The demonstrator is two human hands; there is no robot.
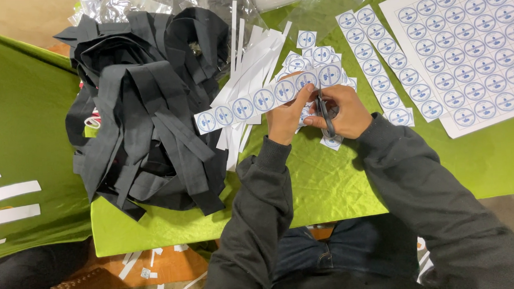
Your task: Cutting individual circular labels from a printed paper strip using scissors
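Green cloth (329, 182) covers the table. On it, the left hand (288, 116) pinches a paper strip (255, 100) of round blue stickers, fingers closed on its right end; the strip runs out to that hand's left. Just right of it, the right hand (340, 111) is clamped around dark scissors (326, 114), blades pointing up at the strip's end between the two hands. Cut sticker squares (317, 56) lie in a small pile just beyond both hands. Further strips (382, 67) and a full sheet (469, 45) lie right of the right hand. Black fabric (149, 103) is heaped left of the left hand, with white offcuts (246, 51) beside it.
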